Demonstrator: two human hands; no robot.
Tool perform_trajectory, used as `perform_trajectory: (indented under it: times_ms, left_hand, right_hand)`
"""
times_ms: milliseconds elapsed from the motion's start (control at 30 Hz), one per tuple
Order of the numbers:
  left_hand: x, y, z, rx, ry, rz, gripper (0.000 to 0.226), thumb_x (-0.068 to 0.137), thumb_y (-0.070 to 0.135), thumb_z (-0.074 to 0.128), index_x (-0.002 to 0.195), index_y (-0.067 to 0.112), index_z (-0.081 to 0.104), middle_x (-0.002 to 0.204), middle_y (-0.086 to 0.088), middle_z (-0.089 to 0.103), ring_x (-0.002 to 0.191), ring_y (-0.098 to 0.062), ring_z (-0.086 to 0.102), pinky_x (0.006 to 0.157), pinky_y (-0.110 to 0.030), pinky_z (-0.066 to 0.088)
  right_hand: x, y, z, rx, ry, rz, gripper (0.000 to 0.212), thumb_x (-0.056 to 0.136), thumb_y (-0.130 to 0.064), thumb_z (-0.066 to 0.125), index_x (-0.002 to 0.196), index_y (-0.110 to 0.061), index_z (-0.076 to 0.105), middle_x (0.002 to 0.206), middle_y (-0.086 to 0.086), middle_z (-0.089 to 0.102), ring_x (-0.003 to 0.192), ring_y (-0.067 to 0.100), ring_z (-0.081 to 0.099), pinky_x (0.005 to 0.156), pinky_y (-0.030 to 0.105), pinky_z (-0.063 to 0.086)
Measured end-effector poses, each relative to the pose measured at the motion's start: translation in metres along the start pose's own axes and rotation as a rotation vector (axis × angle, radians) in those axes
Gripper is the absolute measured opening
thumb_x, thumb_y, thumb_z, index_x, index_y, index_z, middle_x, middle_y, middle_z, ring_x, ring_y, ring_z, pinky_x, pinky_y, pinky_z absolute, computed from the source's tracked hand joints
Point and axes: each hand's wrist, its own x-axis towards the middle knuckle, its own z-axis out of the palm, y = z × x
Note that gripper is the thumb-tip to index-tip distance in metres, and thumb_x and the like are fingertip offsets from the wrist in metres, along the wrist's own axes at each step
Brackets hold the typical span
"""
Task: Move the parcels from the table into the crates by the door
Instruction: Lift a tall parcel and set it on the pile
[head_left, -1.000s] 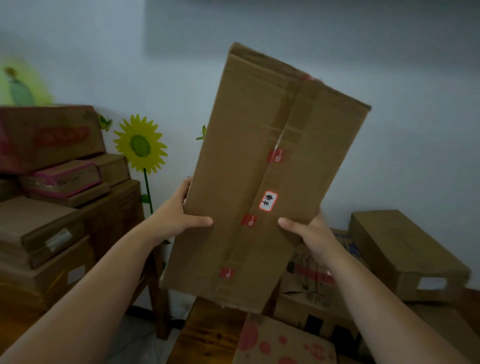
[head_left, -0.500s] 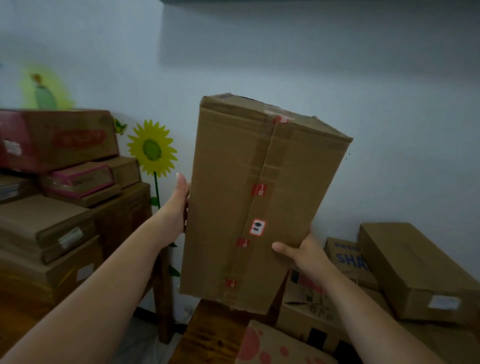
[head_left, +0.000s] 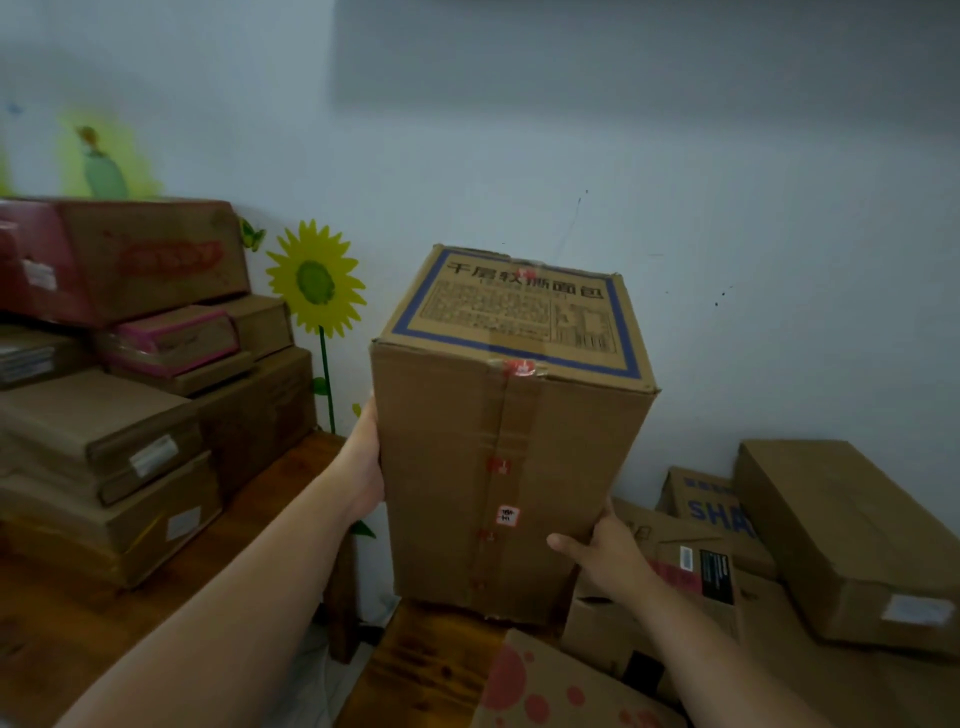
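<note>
While my left hand (head_left: 363, 467) presses flat and right hand (head_left: 605, 553) grips the parcel (head_left: 493, 467) low, I judge it may tip far-side.

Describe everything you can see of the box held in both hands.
The box is tall brown cardboard, held upright before a pale wall. Its top carries a blue-bordered printed panel; a taped seam with red marks and a white sticker runs down the front. The left hand presses its left side; the right hand grips its lower right edge, thumb in front.

Stacked parcels (head_left: 104, 441) lie left of the box (head_left: 498, 467), piled boxes (head_left: 831, 545) right.
</note>
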Motion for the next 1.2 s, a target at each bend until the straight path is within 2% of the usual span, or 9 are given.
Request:
perform_trajectory:
  times_ms: [200, 400, 500, 633, 767, 900, 1033, 1133, 1200]
  left_hand:
    - [0.008, -0.026, -0.006, -0.058, 0.013, -0.104, 0.06, 0.087, 0.07, 0.038, 0.099, 0.02, 0.068, 0.089, -0.009, 0.075, 0.098, -0.03, 0.063, 0.075, -0.044, 0.05]
    - [0.013, -0.015, -0.005, 0.024, 0.043, -0.042, 0.046, 0.094, 0.059, 0.04, 0.106, 0.025, 0.068, 0.096, -0.008, 0.075, 0.097, -0.028, 0.065, 0.08, -0.044, 0.052]
    - [0.02, 0.006, -0.003, 0.059, 0.081, 0.048, 0.057, 0.095, 0.063, 0.03, 0.107, 0.025, 0.07, 0.113, -0.01, 0.07, 0.101, -0.026, 0.065, 0.089, -0.044, 0.051]
    - [0.028, 0.039, 0.002, 0.129, 0.092, 0.035, 0.092, 0.064, 0.095, 0.027, 0.106, 0.028, 0.073, 0.109, -0.007, 0.072, 0.105, -0.028, 0.065, 0.097, -0.052, 0.045]
    - [0.02, 0.044, 0.012, 0.149, 0.059, 0.063, 0.073, 0.065, 0.087, 0.044, 0.088, 0.026, 0.078, 0.104, -0.007, 0.074, 0.107, -0.028, 0.063, 0.099, -0.052, 0.043]
    - [0.013, 0.048, 0.004, 0.076, 0.02, 0.116, 0.07, 0.06, 0.074, 0.055, 0.104, 0.022, 0.074, 0.113, -0.009, 0.07, 0.112, -0.03, 0.061, 0.102, -0.051, 0.04]
    - [0.008, 0.037, -0.016, -0.108, -0.124, 0.194, 0.025, 0.074, 0.033, 0.056, 0.073, 0.016, 0.074, 0.089, -0.008, 0.066, 0.091, -0.027, 0.058, 0.105, -0.048, 0.035]
    - [0.005, 0.018, -0.039, -0.12, -0.177, 0.126, 0.061, 0.038, 0.027, 0.075, 0.093, 0.006, 0.061, 0.1, -0.014, 0.064, 0.091, -0.03, 0.06, 0.089, -0.043, 0.043]
    - [-0.001, 0.008, -0.048, -0.153, -0.145, 0.087, 0.051, 0.055, 0.019, 0.057, 0.104, 0.006, 0.052, 0.103, -0.015, 0.061, 0.091, -0.031, 0.061, 0.081, -0.041, 0.046]
  right_hand:
    - [0.0, 0.015, 0.001, -0.079, -0.109, 0.068, 0.09, 0.084, -0.029, 0.07, 0.151, -0.025, 0.011, 0.141, -0.002, 0.048, 0.13, 0.02, 0.046, 0.106, 0.038, 0.04]
    - [0.004, -0.023, -0.012, 0.298, -0.081, 0.003, 0.08, 0.067, -0.05, 0.076, 0.134, -0.031, 0.036, 0.12, -0.014, 0.057, 0.103, 0.003, 0.056, 0.084, 0.025, 0.048]
    - [0.013, -0.061, -0.03, 0.465, -0.016, -0.07, 0.068, 0.072, -0.073, 0.05, 0.128, -0.033, 0.049, 0.127, -0.003, 0.059, 0.111, 0.012, 0.057, 0.088, 0.04, 0.05]
    - [0.027, -0.106, -0.046, 0.57, 0.105, 0.134, 0.074, 0.079, -0.082, 0.019, 0.095, -0.023, 0.06, 0.088, 0.004, 0.061, 0.088, 0.023, 0.057, 0.086, 0.048, 0.046]
    - [0.023, -0.121, -0.043, 0.531, 0.122, 0.167, 0.056, 0.087, -0.074, 0.028, 0.102, -0.03, 0.06, 0.098, 0.002, 0.062, 0.09, 0.018, 0.055, 0.076, 0.04, 0.044]
    - [0.012, -0.121, -0.039, 0.573, 0.139, -0.001, 0.039, 0.098, -0.051, 0.031, 0.103, -0.026, 0.06, 0.089, -0.001, 0.065, 0.082, 0.01, 0.06, 0.062, 0.03, 0.046]
    - [0.004, -0.098, -0.023, 0.506, 0.227, -0.143, 0.038, 0.082, -0.055, 0.051, 0.091, -0.018, 0.049, 0.093, 0.005, 0.057, 0.092, 0.02, 0.061, 0.074, 0.032, 0.052]
    - [-0.008, -0.069, -0.003, 0.514, 0.183, -0.119, 0.03, 0.081, -0.038, 0.06, 0.1, -0.02, 0.045, 0.11, 0.006, 0.054, 0.105, 0.022, 0.057, 0.088, 0.039, 0.051]
    - [-0.018, -0.057, 0.01, 0.511, 0.156, -0.083, 0.032, 0.081, -0.033, 0.062, 0.106, -0.022, 0.045, 0.117, 0.007, 0.055, 0.111, 0.022, 0.057, 0.098, 0.044, 0.048]
